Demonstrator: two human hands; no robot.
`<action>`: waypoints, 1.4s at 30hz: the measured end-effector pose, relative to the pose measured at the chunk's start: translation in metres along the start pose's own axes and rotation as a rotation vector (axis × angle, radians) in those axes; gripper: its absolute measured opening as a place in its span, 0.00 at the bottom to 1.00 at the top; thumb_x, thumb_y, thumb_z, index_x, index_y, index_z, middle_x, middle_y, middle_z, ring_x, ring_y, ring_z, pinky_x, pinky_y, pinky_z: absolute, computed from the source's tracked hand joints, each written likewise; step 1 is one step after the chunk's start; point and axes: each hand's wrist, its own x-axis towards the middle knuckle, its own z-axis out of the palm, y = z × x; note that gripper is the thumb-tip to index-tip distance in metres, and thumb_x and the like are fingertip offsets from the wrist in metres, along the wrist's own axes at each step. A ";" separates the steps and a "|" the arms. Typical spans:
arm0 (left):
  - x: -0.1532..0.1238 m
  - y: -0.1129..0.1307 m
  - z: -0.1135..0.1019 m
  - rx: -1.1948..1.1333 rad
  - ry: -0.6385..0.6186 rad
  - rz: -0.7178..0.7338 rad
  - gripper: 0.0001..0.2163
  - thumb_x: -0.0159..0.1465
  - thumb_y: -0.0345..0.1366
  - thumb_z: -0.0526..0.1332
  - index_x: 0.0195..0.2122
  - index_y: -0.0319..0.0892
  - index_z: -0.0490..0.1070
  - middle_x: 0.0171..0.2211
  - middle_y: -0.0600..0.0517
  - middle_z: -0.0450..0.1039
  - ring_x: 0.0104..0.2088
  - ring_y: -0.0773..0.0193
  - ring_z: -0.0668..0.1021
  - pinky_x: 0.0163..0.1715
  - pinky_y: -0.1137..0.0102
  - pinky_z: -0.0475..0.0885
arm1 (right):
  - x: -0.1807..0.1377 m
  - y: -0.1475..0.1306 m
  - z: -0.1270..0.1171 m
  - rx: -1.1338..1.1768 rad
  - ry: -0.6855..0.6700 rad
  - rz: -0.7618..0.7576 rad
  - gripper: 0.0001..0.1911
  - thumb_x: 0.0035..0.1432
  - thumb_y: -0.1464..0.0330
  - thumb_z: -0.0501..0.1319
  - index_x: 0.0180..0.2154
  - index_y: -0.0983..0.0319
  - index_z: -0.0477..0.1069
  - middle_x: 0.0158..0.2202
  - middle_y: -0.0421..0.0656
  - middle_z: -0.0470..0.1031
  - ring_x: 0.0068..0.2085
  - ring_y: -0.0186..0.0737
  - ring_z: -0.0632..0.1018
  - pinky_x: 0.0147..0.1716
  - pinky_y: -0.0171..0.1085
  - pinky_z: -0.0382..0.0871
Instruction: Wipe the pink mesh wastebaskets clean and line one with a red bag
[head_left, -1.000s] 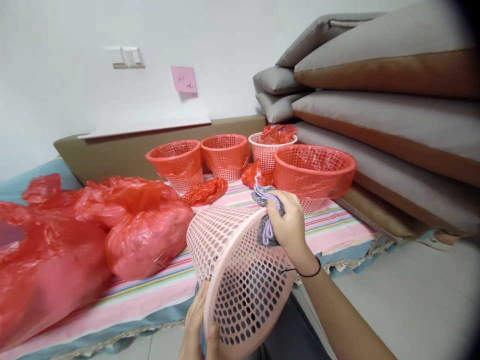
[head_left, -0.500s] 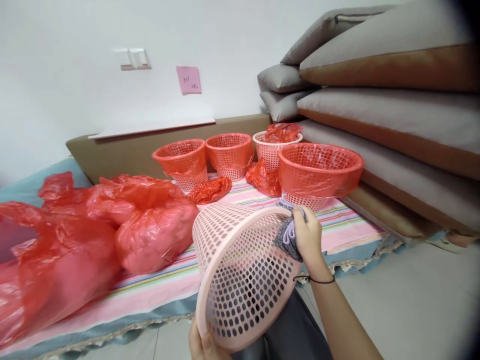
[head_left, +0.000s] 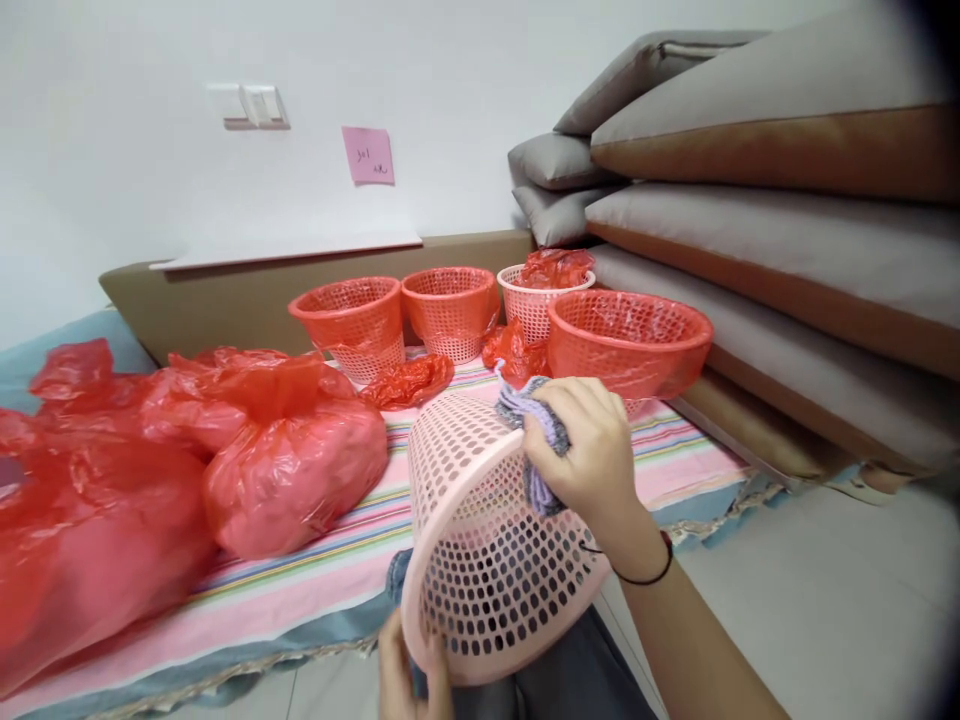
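Observation:
A pale pink perforated plastic basket (head_left: 457,490) is tilted on its side above my lap, its round opening turned toward me. At the lower left of its rim, my left hand (head_left: 412,660) pinches the edge between thumb and fingers. My right hand (head_left: 585,450) grips a grey and lilac knitted cloth (head_left: 544,440), folded over the upper right part of the rim, with the thumb on the inside. Part of the cloth lies against the basket's outer wall. The fingers behind the cloth are partly hidden.
Several baskets, some wrapped in red plastic bags (head_left: 630,340), stand at the back of the striped cloth (head_left: 352,540). Full red bags (head_left: 300,470) lie at left. Crumpled red bags (head_left: 412,382) sit between. Large grey-brown cushions (head_left: 780,230) are stacked at right.
My right hand and the cloth have slid left and up along the rim, the back of the hand now showing. The basket has turned slightly, and my left hand still holds its rim.

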 end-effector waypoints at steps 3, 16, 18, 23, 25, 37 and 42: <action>0.039 0.051 -0.024 0.229 -0.041 0.422 0.10 0.68 0.44 0.58 0.42 0.44 0.71 0.39 0.49 0.74 0.42 0.56 0.77 0.46 0.63 0.70 | -0.001 -0.022 0.004 0.021 -0.052 -0.080 0.10 0.60 0.65 0.57 0.36 0.63 0.75 0.37 0.45 0.77 0.42 0.46 0.73 0.42 0.44 0.59; 0.111 0.110 -0.022 0.257 -0.489 0.737 0.26 0.68 0.32 0.51 0.68 0.46 0.59 0.65 0.48 0.67 0.63 0.59 0.72 0.62 0.65 0.68 | -0.008 -0.067 0.020 0.075 -0.098 -0.218 0.09 0.57 0.63 0.58 0.33 0.60 0.73 0.37 0.43 0.77 0.42 0.45 0.72 0.43 0.44 0.58; 0.110 0.102 -0.028 0.254 -0.486 0.686 0.26 0.67 0.31 0.52 0.67 0.46 0.62 0.64 0.49 0.68 0.62 0.59 0.73 0.61 0.65 0.70 | -0.008 -0.056 0.019 0.083 -0.068 -0.135 0.10 0.58 0.64 0.57 0.34 0.61 0.74 0.37 0.43 0.77 0.42 0.45 0.72 0.42 0.43 0.59; 0.105 0.085 -0.046 0.269 -0.430 0.600 0.24 0.65 0.33 0.53 0.63 0.45 0.68 0.60 0.50 0.74 0.58 0.58 0.77 0.58 0.65 0.72 | -0.026 -0.005 0.015 0.220 -0.018 0.286 0.13 0.61 0.63 0.55 0.36 0.62 0.75 0.37 0.46 0.76 0.42 0.45 0.73 0.45 0.43 0.63; 0.102 0.076 -0.054 0.260 -0.389 0.541 0.23 0.65 0.35 0.54 0.62 0.46 0.70 0.59 0.50 0.74 0.58 0.57 0.77 0.58 0.65 0.72 | -0.043 0.016 0.016 0.358 -0.037 0.519 0.15 0.62 0.60 0.55 0.35 0.62 0.74 0.36 0.45 0.76 0.40 0.45 0.74 0.43 0.42 0.64; 0.056 0.044 -0.046 0.027 -0.200 0.068 0.19 0.63 0.47 0.61 0.52 0.46 0.77 0.51 0.48 0.80 0.53 0.50 0.80 0.55 0.59 0.76 | -0.062 0.031 -0.006 0.329 0.142 0.745 0.18 0.61 0.55 0.55 0.34 0.62 0.74 0.34 0.44 0.77 0.38 0.45 0.73 0.41 0.41 0.64; 0.011 0.020 -0.012 -0.027 -0.012 -0.199 0.23 0.60 0.55 0.62 0.47 0.43 0.73 0.42 0.45 0.81 0.48 0.45 0.81 0.52 0.51 0.75 | -0.010 0.018 -0.021 0.061 -0.020 0.306 0.13 0.62 0.62 0.54 0.32 0.61 0.73 0.33 0.45 0.75 0.39 0.46 0.73 0.42 0.42 0.62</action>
